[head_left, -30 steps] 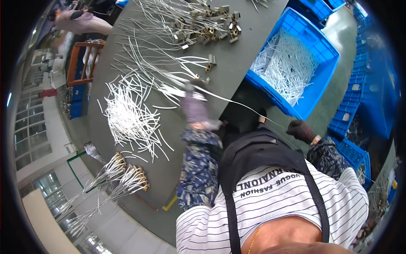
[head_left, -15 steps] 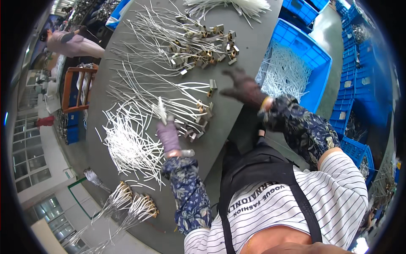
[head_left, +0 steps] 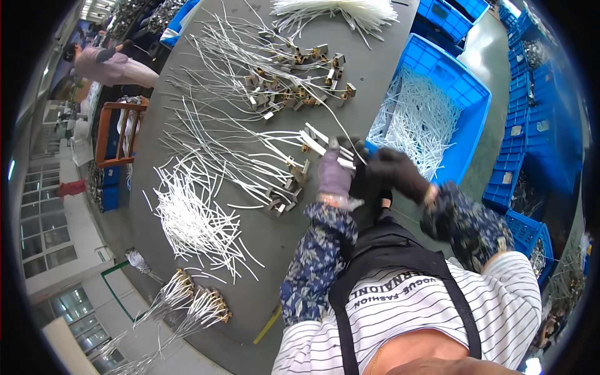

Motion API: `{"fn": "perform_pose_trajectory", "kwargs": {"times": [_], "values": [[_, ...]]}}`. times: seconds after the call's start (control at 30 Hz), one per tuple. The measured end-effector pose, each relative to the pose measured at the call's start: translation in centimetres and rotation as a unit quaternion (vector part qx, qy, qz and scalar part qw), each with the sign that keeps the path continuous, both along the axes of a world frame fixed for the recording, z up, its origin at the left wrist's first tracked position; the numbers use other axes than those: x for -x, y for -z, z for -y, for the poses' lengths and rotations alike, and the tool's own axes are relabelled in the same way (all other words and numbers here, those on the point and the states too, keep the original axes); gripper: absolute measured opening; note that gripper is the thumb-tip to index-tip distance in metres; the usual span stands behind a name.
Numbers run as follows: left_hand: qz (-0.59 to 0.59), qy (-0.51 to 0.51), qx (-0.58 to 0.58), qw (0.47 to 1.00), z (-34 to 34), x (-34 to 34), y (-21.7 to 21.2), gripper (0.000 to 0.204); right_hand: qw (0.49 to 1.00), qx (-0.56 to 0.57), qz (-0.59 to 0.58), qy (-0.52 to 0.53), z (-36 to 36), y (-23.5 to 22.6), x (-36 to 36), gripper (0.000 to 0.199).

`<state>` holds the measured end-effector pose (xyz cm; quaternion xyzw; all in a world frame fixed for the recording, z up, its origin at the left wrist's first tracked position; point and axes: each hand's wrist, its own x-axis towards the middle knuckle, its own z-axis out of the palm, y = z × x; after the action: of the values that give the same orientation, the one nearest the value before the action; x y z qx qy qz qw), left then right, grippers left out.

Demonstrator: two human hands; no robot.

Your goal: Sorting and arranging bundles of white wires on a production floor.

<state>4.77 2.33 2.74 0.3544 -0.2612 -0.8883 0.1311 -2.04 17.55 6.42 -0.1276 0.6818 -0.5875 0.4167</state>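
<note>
My left hand (head_left: 335, 176), in a purple-grey glove, is closed round several short white tubes (head_left: 314, 142) at the table's near edge. Close by on its right, my right hand (head_left: 400, 174) in a dark glove has its fingers bent together at the end of a thin white wire (head_left: 337, 117). That wire stretches back to a heap of wired metal parts (head_left: 294, 84) on the table. Left of my hands lie more wires with white sleeves and small metal ends (head_left: 284, 197). A loose pile of short white tubes (head_left: 194, 209) sits farther left.
The grey table (head_left: 250, 247) also bears a bundle of translucent strips (head_left: 340, 14) at its far end. Right of it stands a blue crate (head_left: 472, 128) of white tubes. Tied wire bundles (head_left: 206, 306) lie at the lower left. Another person (head_left: 109, 65) stands beyond the table.
My left hand has moved right, off the wire rows, carrying tubes. My right hand has come down and closer to it, now at the end of a wire.
</note>
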Motion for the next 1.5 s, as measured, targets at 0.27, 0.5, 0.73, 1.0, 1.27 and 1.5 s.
{"fn": "perform_pose_trajectory", "kwargs": {"times": [0.27,0.5,0.73,1.0,1.27,1.5], "values": [[0.019,-0.079,-0.016,0.997,-0.1,3.0,2.7,0.024,0.921,-0.368,0.117,-0.047,-30.9,8.8,-7.5,0.019],[-0.046,-0.144,0.123,0.981,6.1,2.3,-3.3,0.025,0.913,-0.391,0.107,-0.043,-33.5,8.1,-7.3,0.016],[0.048,-0.138,0.236,0.961,5.8,1.9,-8.5,0.031,0.917,-0.384,0.101,-0.029,-32.9,9.1,-6.8,0.018],[0.006,0.197,0.281,0.939,-4.0,-3.6,-2.7,0.031,0.957,-0.259,0.124,-0.047,-25.3,6.4,-6.2,0.016],[0.172,-0.08,0.284,0.94,5.2,-6.1,-6.8,0.033,0.979,-0.155,0.062,-0.12,-13.4,5.1,-2.7,0.017],[0.303,-0.01,0.349,0.887,5.1,-7.3,-2.1,0.025,0.973,-0.026,-0.049,-0.222,6.7,0.0,-2.3,0.053]]}}
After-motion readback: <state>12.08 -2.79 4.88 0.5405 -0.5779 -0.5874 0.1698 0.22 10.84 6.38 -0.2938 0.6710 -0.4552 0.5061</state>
